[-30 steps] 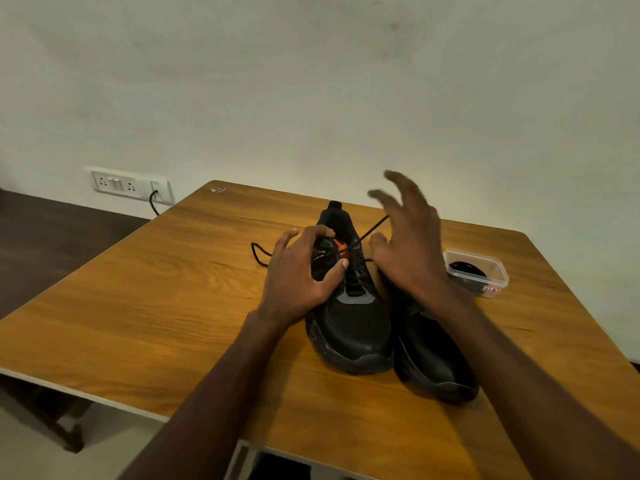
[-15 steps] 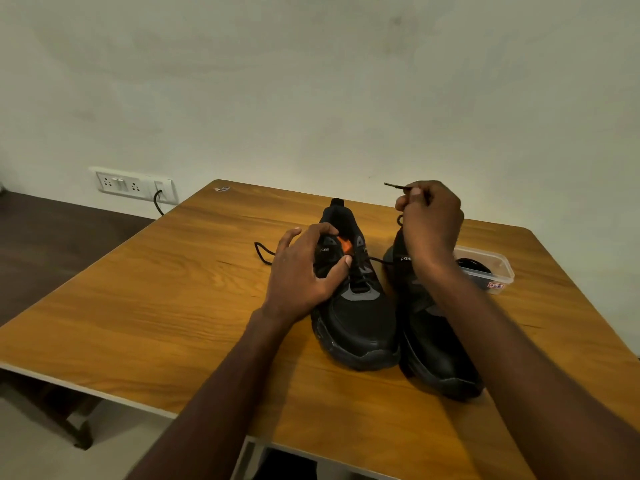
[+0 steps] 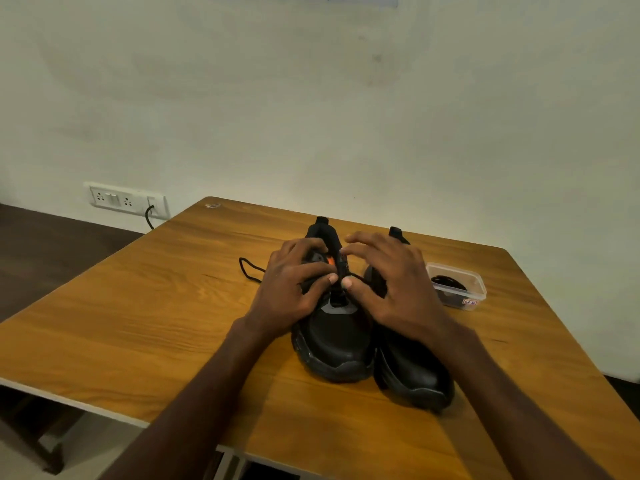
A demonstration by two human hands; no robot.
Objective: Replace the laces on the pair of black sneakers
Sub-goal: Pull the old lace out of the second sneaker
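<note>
Black sneakers sit side by side near the middle of a wooden table (image 3: 138,306), toes toward the camera, as a person works at the lacing with both bare hands. At nine o'clock from the shoes, a white socket panel (image 3: 126,200) is fixed to the pale wall, a dark cord hanging from its right end. A loose loop of black lace (image 3: 247,270) trails off the table-side flank of the left sneaker (image 3: 334,344), at about ten o'clock from its toe. The left hand (image 3: 289,292) lies over that shoe's lacing, fingers curled across the tongue and eyelets and thumb pressed in at the centre; it grips the upper, though whether a lace is pinched beneath the fingers cannot be told. An orange patch shows on the tongue between the two hands. The right hand (image 3: 389,285) comes in from three o'clock, fingers spread and only lightly bent above the same shoe's collar, thumb tip meeting the lacing just beside the left thumb; nothing is seen enclosed in it. The right sneaker (image 3: 412,372) stands touching its partner, partly hidden under the right wrist. At two o'clock from the pair, near the table's right edge, a clear plastic container (image 3: 459,289) holds a coil of dark lace (image 3: 448,282).
</note>
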